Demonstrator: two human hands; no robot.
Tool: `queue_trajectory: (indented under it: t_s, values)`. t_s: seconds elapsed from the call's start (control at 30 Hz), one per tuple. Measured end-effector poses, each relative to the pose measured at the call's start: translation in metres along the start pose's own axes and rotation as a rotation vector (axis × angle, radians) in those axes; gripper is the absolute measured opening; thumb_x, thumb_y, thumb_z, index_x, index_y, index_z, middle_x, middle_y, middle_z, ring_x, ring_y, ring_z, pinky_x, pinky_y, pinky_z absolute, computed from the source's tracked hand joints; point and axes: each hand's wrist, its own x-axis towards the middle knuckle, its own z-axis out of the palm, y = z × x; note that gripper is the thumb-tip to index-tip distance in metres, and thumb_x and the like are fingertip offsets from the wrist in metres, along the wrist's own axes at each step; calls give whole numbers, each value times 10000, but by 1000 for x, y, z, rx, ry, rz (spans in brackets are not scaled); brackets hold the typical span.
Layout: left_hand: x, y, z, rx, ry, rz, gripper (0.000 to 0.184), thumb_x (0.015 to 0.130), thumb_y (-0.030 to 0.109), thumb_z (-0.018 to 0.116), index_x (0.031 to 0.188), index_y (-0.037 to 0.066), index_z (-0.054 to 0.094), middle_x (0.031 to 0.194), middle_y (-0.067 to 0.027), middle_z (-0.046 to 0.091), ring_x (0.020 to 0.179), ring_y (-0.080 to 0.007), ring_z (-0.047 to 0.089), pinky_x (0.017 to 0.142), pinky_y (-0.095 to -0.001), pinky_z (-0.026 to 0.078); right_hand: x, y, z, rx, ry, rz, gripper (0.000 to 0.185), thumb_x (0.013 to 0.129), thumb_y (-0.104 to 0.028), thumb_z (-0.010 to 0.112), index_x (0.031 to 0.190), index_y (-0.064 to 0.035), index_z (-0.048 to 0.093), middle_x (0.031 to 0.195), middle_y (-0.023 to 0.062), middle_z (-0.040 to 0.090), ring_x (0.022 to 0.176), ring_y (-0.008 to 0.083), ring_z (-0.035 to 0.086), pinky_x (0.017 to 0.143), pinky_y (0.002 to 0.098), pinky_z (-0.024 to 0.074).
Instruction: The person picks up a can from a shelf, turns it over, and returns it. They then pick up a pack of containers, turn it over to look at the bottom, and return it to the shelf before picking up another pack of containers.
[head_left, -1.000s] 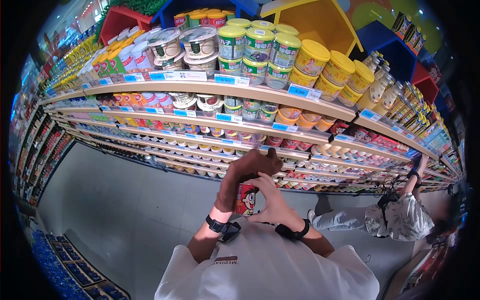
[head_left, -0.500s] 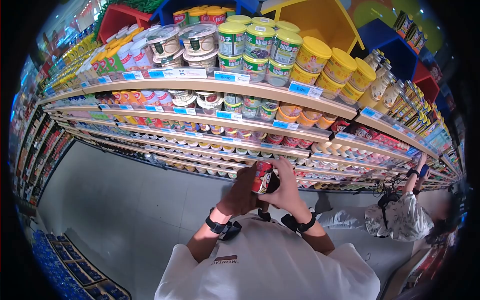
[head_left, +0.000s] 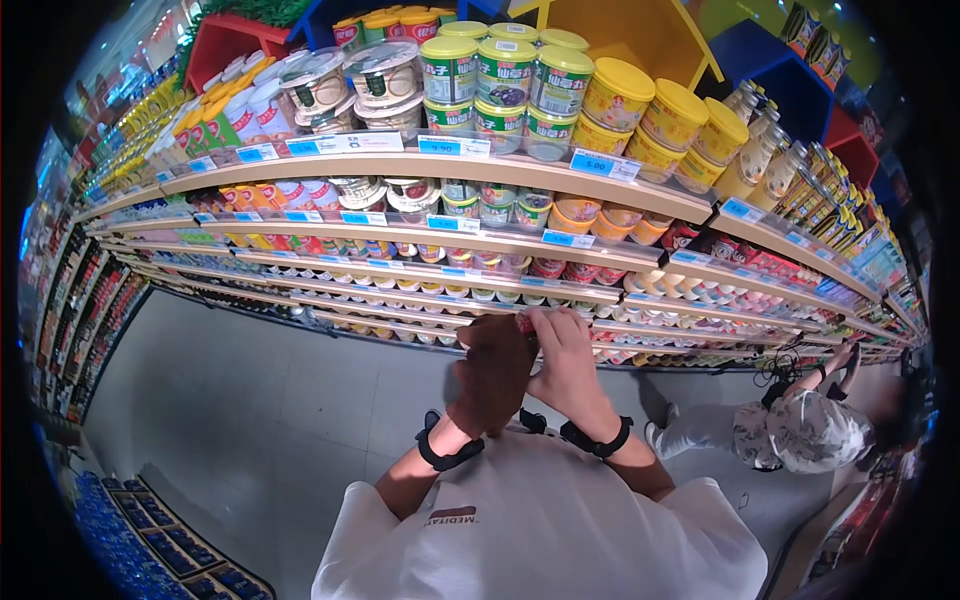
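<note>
A small red can (head_left: 525, 323) sits between my two hands in front of my chest, most of it covered by fingers. My left hand (head_left: 493, 362) is in shadow and wraps round the can's left side. From the other side my right hand (head_left: 566, 362) grips it, fingers curled over the top. Just beyond the hands are the lower shelves, lined with small cups and tubs (head_left: 440, 290). Both wrists wear black straps.
Tiered shelves (head_left: 480, 160) curve across the front, holding green-lidded tubs (head_left: 502, 72), yellow tubs (head_left: 612, 95) and clear-lidded cups (head_left: 385, 75). To the right a person (head_left: 790, 430) reaches toward the shelves. A rack of blue goods (head_left: 110, 530) stands at lower left on the grey floor (head_left: 290, 390).
The can has turned in my hands, and its cartoon label is now mostly covered. My left hand has rotated over it. The person at right has shifted slightly rightward.
</note>
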Motion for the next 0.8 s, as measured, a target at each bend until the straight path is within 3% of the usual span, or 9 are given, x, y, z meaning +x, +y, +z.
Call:
queue_trajectory:
  t_s: [0.2, 0.27, 0.37, 0.43, 0.53, 0.6, 0.67, 0.77, 0.8]
  values:
    - [2, -29, 12, -458, 16, 236, 533, 903, 264, 646, 1318, -70, 662, 1275, -247, 637, 1173, -405, 609, 835, -464, 531, -5, -17, 5, 121, -40, 26, 899, 608, -153, 987, 1426, 10, 651, 1278, 190, 686, 1198, 422, 655, 1106, 524, 526]
    - [-1, -33, 12, -515, 54, 230, 604, 873, 262, 685, 1368, -81, 645, 1304, -239, 640, 1247, -404, 586, 984, -482, 500, -4, -18, 4, 163, -41, 31, 942, 593, -203, 1024, 1436, -1, 656, 1285, 189, 688, 1206, 417, 657, 1086, 512, 537]
    - [0, -39, 18, -917, 85, 194, 799, 742, 297, 813, 1421, -81, 622, 1332, -219, 641, 1324, -381, 565, 1020, -474, 486, -4, -15, 2, 212, -53, 24, 994, 574, -268, 1065, 1448, -16, 662, 1302, 190, 694, 1235, 423, 662, 1087, 517, 542]
    - [2, -37, 28, -966, -101, 192, 918, 658, 295, 869, 1455, -63, 588, 1358, -190, 632, 1356, -349, 563, 1063, -451, 488, -3, -13, 0, 249, -72, 25, 1010, 558, -274, 1069, 1447, -20, 663, 1305, 189, 701, 1248, 431, 664, 1122, 534, 531]
    - [9, -54, 29, -1453, -344, 85, 1038, 578, 275, 923, 1489, -42, 541, 1401, -149, 607, 1369, -298, 564, 1139, -422, 475, -2, -14, -4, 322, -97, 30, 1010, 539, -247, 1057, 1441, -25, 661, 1309, 181, 720, 1265, 433, 667, 1206, 564, 497]
    - [9, -59, 26, -1836, -309, -21, 1102, 543, 235, 950, 1515, -29, 503, 1435, -128, 588, 1369, -265, 565, 1183, -402, 461, -2, -13, -3, 375, -89, 21, 1004, 544, -245, 1060, 1442, -38, 663, 1336, 166, 736, 1295, 417, 676, 1262, 578, 470]
    - [1, -50, 26, -2129, -67, -118, 1177, 510, 173, 978, 1549, -15, 459, 1473, -114, 570, 1371, -233, 565, 1216, -378, 447, -2, -14, -5, 434, -99, 33, 969, 558, -248, 1059, 1426, -44, 679, 1367, 153, 746, 1358, 396, 672, 1303, 596, 429]
    - [-4, -23, 45, -2617, -73, -275, 1279, 473, 111, 992, 1599, -19, 400, 1545, -116, 537, 1422, -232, 552, 1235, -381, 443, 1, -19, -7, 454, -55, 20, 937, 569, -253, 1061, 1410, -50, 703, 1394, 149, 753, 1444, 381, 649, 1328, 617, 393]
    - [-5, -26, 45, -2631, -68, -236, 1289, 483, 97, 984, 1617, -14, 381, 1557, -116, 532, 1440, -231, 542, 1246, -385, 435, 2, -21, -7, 448, -30, 10, 929, 570, -255, 1063, 1406, -52, 712, 1400, 150, 754, 1472, 379, 638, 1331, 622, 385]
